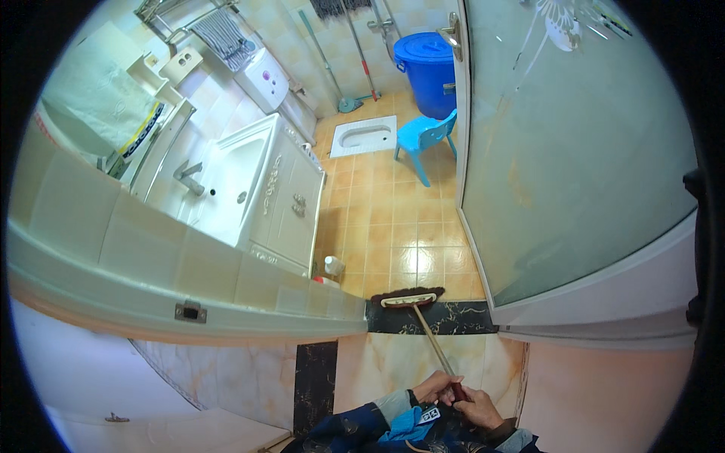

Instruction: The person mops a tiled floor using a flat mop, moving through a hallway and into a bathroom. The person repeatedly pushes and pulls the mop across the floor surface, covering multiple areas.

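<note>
Both of my hands hold a push broom (433, 340) by the upper end of its handle, low in the view. My left hand (435, 388) closes around the pole by the dark red grip. Just right of it, my right hand (478, 406) is closed on the grip's end. The broom's wide head with dark bristles (409, 296) rests at the black marble threshold (453, 317), its bristles reaching the edge of the yellow tiled floor (379, 226). A blue cloth (405, 424) lies by my left wrist.
A white bottle (334, 265) stands by the vanity cabinet (289, 198) on the left. Farther in are a squat toilet (362, 137), a small blue chair (427, 139), a lidded blue bin (427, 73) and a leaning mop (346, 104). A frosted glass door (572, 164) borders the right.
</note>
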Demonstrator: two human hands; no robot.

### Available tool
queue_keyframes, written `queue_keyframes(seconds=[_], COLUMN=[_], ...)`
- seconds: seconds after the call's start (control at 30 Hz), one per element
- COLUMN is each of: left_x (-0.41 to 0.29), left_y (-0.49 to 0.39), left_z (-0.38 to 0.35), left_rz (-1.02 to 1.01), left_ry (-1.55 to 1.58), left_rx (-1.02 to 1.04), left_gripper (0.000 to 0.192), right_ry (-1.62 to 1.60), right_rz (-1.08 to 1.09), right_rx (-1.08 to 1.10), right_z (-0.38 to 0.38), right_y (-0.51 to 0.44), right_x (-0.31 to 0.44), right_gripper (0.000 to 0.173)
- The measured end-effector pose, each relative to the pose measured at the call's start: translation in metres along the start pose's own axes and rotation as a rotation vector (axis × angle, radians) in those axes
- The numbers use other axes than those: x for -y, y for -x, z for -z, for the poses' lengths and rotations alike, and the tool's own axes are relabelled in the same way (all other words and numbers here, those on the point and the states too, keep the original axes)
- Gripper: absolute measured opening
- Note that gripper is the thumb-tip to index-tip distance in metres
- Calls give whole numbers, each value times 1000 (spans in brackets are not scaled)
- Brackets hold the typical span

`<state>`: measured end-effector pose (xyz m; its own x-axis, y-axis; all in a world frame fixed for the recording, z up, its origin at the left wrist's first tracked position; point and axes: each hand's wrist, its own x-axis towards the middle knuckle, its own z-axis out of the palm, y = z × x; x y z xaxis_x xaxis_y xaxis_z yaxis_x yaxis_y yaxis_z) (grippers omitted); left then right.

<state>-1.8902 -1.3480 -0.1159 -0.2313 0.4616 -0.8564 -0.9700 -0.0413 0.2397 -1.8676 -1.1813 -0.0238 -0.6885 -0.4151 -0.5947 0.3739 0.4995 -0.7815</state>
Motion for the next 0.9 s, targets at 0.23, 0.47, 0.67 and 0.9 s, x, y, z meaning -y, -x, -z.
queue_keyframes(seconds=[0.23, 0.47, 0.67, 0.9], left_x=[-26, -51, -71, -72], left_y=[-7, -5, 0, -10], left_z=[1, 21, 55, 89], left_rz=[85, 102, 106, 178], left_ry=[10, -105, -235, -124], left_rx=[49, 224, 302, 126], left_gripper=[43, 47, 53, 61], right_ry=[15, -153, -197, -76], right_rz=[-132, -140, -189, -249], right_rx=[68, 49, -36, -34], right_z=[30, 30, 8, -16], right_y=[-13, -25, -44, -64], right_x=[31, 66, 91, 134], right_gripper=[38, 29, 33, 35])
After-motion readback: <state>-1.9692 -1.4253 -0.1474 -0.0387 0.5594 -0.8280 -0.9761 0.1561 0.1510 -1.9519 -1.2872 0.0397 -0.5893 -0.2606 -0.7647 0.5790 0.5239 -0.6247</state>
